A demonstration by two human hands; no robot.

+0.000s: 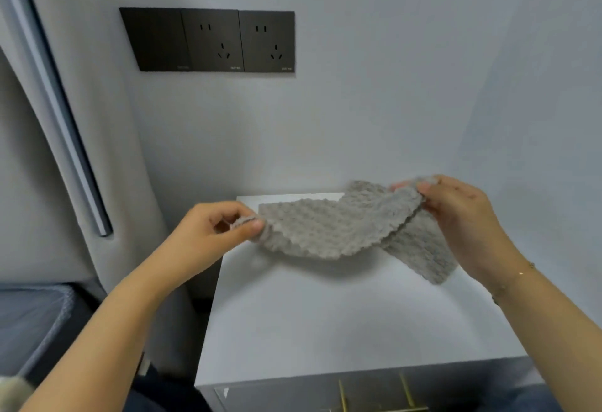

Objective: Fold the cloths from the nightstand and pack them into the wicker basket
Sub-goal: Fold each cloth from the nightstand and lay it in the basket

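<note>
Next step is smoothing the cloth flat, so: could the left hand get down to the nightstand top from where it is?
Probably yes: the nightstand top below shows bare, though the left hand is pinching the cloth.

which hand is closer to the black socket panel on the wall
Left. The left hand pinches the grey cloth below the socket panel, nearly under it. The right hand grips the cloth's other end, well off to the panel's right.
</note>
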